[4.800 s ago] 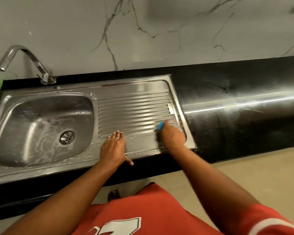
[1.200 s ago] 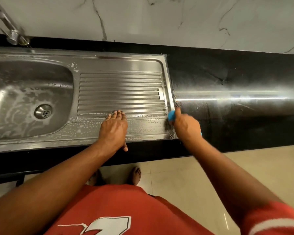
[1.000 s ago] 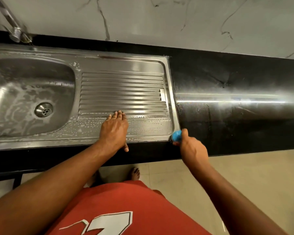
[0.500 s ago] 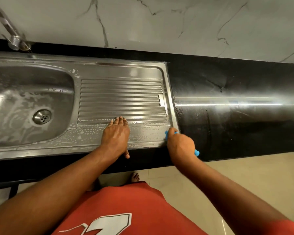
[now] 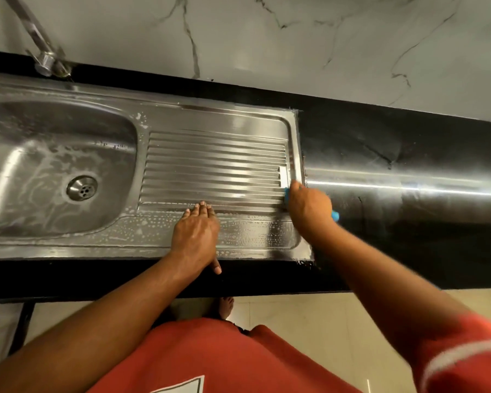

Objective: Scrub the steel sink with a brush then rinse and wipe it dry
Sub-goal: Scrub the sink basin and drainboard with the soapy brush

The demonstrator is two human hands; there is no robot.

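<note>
Both my arms reach fwd over the counter (image 5: 408, 154). L arm comes in from lower left, wrist straight. L hand (image 5: 196, 231) lies palm-down on the sink (image 5: 216, 120), on the flat soapy strip at the front of the drainboard (image 5: 213, 165). Fingers are straight and together, tips touching the first ridge; thumb sticks out back toward me past the sink's front edge. It holds nothing, just presses flat.

R arm comes in from lower right, wrist bent inward. R hand (image 5: 309, 208) is curled round the brush (image 5: 287, 195), knuckles up. Blue head shows at the fingertips, on the drainboard's right end just inside the rim; a blue bit of handle pokes out behind the hand over the counter. Bristles hidden, so can't tell how hard they bear down.

Sink is brushed steel, shiny. It has a rounded-rectangle basin (image 5: 40, 165) w/ round perforated drain (image 5: 82, 188) on the left and a drainboard w/ parallel ridges on the right. Foam streaks are in the basin, small suds beads along the front strip. Counter is glossy black stone w/ a long light streak. Wall (image 5: 295, 46) is white marble w/ dark veins. The steel tap (image 5: 37, 38) is at the back left, spout cut off by the frame. Red shirt (image 5: 224, 361), beige floor tile (image 5: 309, 330) below.
</note>
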